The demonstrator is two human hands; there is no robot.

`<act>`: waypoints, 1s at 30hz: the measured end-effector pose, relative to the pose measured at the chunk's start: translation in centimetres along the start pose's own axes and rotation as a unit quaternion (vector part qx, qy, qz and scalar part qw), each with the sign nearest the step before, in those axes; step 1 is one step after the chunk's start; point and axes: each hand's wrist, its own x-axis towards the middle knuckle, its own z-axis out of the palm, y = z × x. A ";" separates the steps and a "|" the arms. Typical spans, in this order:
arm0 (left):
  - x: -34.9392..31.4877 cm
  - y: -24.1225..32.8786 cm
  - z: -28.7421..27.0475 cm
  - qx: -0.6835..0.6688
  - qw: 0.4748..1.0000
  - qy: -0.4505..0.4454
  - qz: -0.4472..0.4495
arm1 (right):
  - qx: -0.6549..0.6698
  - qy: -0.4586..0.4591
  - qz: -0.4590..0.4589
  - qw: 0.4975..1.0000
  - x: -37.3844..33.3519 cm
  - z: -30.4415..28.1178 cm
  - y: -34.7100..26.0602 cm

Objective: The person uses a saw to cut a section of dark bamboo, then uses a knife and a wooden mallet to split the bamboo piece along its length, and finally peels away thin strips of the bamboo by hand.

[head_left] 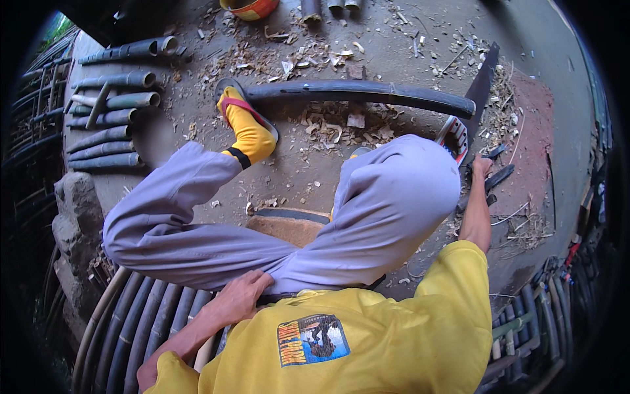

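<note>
We see the left grip [241, 299] resting on the lap and the right grip [482, 166] down at some dark tools [503, 176] on the floor [289, 180], near a saw [483, 85]. One foot, in a yellow sock [254, 136] and sandal [268, 125], stands at one end of a dark bamboo pole [367, 90], whose other end lies just beside the saw's blade. We also see cut bamboo pieces [118, 118] on the left
</note>
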 end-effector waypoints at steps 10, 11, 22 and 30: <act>0.6 -0.8 3.5 0.051 0.985 0.161 0.043 | 0.007 0.100 -0.149 0.984 -0.4 -2.0 0.2; 0.4 -1.0 3.9 0.062 0.982 0.172 0.048 | 0.017 0.106 -0.186 0.977 -1.6 -2.4 -0.8; 1.3 -0.4 3.5 0.038 0.971 0.203 0.117 | 0.115 0.093 -0.303 0.941 -9.8 -9.9 -7.9; 2.2 -0.9 3.0 0.036 0.984 0.143 0.096 | 0.164 0.023 -0.353 0.921 -12.3 -9.3 -8.9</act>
